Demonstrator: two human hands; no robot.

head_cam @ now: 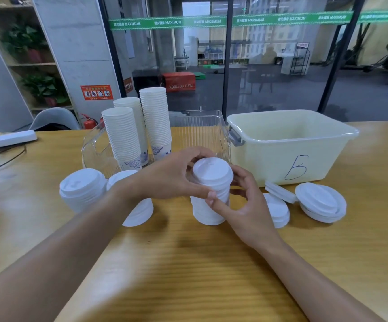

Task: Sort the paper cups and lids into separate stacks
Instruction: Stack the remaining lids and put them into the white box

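Both hands pinch the lid stack point(210, 189) standing mid-table — left hand point(172, 176) around its upper part, right hand point(246, 205) lower on its side. The stack could topple or shear if the grip squeezes unevenly. Loose lids point(320, 202) lie right, more stacks point(82, 188) left; cups point(123, 135) fill the clear bin point(202, 126), tub point(288, 145) just behind.

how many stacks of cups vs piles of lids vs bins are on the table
Stacks of paper cups: 3
Piles of white lids: 6, counting the single tilted lid
Bins, clear and pale yellow: 2
Total: 11
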